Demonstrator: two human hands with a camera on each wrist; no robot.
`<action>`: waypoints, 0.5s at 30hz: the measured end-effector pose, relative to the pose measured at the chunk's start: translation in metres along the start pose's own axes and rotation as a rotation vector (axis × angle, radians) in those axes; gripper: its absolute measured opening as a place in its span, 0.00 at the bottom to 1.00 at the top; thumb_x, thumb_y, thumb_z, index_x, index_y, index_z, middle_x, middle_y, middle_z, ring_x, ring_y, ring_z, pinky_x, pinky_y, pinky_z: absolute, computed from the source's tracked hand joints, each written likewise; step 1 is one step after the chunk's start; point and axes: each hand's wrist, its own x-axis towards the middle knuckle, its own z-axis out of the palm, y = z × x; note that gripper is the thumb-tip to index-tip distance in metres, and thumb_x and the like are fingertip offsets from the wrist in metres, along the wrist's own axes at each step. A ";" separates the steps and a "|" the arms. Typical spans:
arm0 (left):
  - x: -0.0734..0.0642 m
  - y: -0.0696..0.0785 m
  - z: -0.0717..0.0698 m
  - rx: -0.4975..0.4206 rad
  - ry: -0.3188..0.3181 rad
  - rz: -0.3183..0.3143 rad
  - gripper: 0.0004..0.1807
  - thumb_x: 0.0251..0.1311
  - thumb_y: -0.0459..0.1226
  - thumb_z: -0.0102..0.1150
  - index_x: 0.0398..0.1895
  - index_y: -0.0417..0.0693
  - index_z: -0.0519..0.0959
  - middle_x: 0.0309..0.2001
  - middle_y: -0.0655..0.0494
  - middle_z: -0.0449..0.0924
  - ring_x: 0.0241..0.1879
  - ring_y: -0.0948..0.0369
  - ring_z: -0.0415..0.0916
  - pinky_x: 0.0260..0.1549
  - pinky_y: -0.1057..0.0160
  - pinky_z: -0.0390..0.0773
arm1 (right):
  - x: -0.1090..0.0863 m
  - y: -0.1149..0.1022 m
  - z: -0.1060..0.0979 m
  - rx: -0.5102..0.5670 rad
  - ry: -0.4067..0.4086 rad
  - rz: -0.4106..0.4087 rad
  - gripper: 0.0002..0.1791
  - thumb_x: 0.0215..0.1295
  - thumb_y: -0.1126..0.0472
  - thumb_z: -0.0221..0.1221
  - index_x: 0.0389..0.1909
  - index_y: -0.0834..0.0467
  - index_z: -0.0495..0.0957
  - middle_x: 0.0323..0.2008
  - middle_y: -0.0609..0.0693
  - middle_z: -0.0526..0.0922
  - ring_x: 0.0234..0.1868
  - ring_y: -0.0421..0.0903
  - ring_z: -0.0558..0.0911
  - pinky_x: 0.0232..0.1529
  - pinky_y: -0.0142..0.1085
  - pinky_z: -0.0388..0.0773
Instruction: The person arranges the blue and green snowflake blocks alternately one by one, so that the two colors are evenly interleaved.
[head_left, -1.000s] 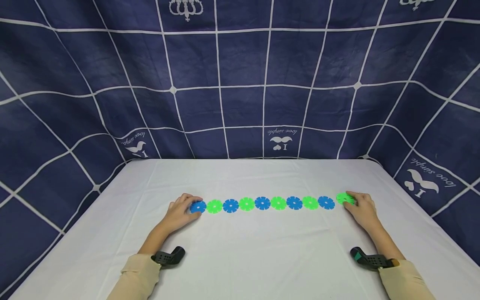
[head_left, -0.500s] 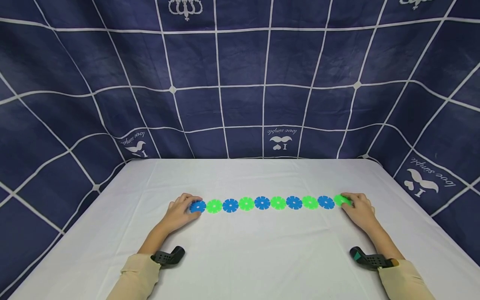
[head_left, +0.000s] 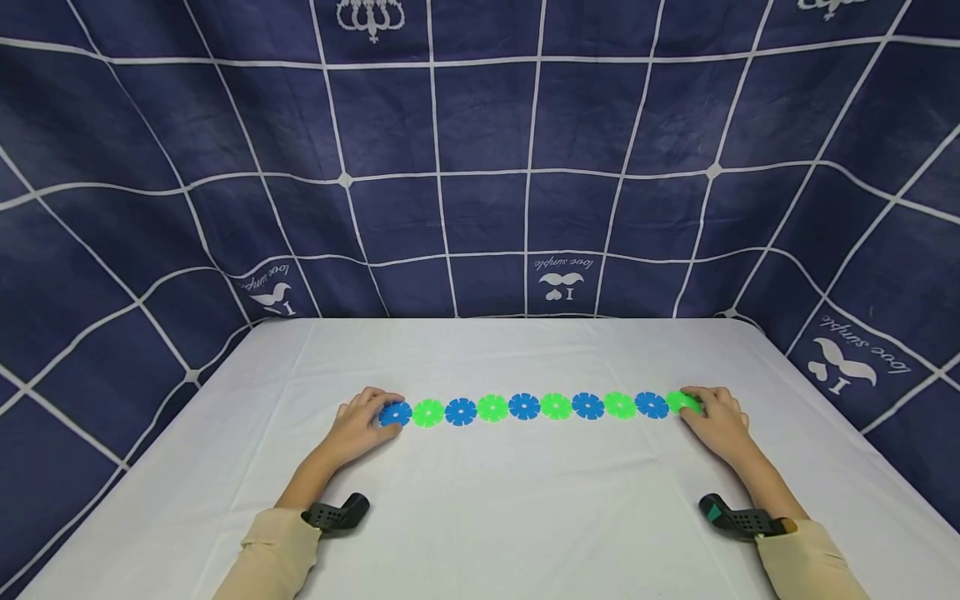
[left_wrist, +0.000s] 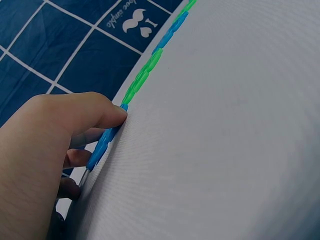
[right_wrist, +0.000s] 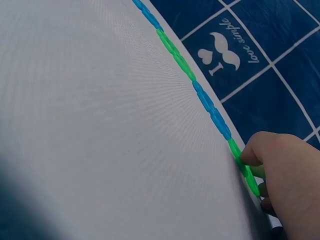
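Note:
A row of flat notched plastic discs, blue and green by turns, lies on the white tabletop. At its left end my left hand (head_left: 362, 425) grips a blue disc (head_left: 396, 414) by its edges, thumb on the near side and fingers on the far side. The left wrist view shows the thumb (left_wrist: 112, 116) against that blue disc (left_wrist: 101, 146). On the right end, my right hand (head_left: 722, 423) holds a green disc (head_left: 681, 402) between thumb and fingers, partly covering it. In the right wrist view this green disc (right_wrist: 252, 182) meets the neighbouring blue disc (right_wrist: 212, 112).
Between the hands run several more discs, among them a green disc (head_left: 429, 413) and a blue disc (head_left: 525, 407). A white cloth covers the table (head_left: 517, 517). Behind it hangs a dark blue curtain (head_left: 487, 217) with white lines.
My right hand has moved slightly left with the green disc, and the gap to the neighbouring blue disc has closed. The left hand has stayed in place.

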 end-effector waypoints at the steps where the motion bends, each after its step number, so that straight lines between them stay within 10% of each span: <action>1: 0.000 0.000 0.000 0.000 -0.002 0.001 0.24 0.48 0.45 0.60 0.52 0.51 0.74 0.50 0.49 0.69 0.52 0.52 0.65 0.39 0.58 0.55 | 0.000 0.000 0.000 -0.001 0.000 0.000 0.25 0.60 0.56 0.47 0.55 0.67 0.67 0.49 0.69 0.64 0.48 0.63 0.64 0.36 0.45 0.54; 15: -0.001 -0.001 0.001 -0.009 0.004 0.002 0.24 0.49 0.45 0.60 0.52 0.52 0.74 0.50 0.49 0.70 0.52 0.52 0.66 0.39 0.58 0.56 | 0.000 0.001 0.002 0.004 0.008 0.002 0.25 0.61 0.57 0.46 0.55 0.68 0.67 0.49 0.69 0.64 0.48 0.63 0.64 0.36 0.46 0.54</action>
